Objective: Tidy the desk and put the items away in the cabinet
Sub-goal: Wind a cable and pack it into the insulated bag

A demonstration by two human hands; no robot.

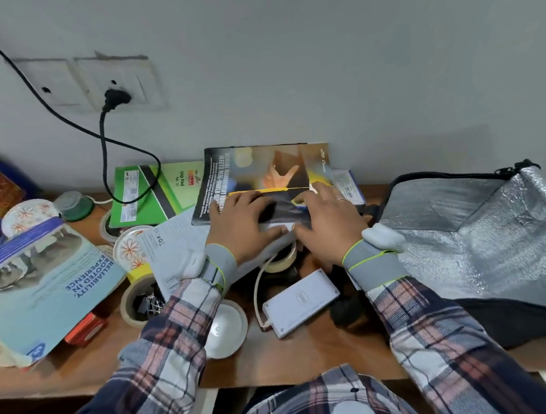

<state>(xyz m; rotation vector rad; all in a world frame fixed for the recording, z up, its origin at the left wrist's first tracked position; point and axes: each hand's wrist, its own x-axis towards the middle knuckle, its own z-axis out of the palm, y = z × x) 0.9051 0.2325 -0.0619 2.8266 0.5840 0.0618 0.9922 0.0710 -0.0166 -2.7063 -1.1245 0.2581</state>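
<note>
A dark glossy brochure [262, 172] lies at the back middle of the wooden desk [276, 361], on top of a white flat item. My left hand [241, 228] grips the brochure's near edge, fingers on top and thumb at the edge. My right hand [328, 225] grips the same edge from the right. A white power bank [301, 302] with a white cable lies just in front of my hands. A roll of tape [282, 261] sits partly hidden under my wrists.
A green slip pad [154, 195] and a blue brochure [44, 281] lie to the left, with paper cups, a tape roll holding binder clips [142, 303] and a white round lid [225, 329]. A silver insulated bag [481, 244] fills the right. A black cord hangs from the wall socket [115, 98].
</note>
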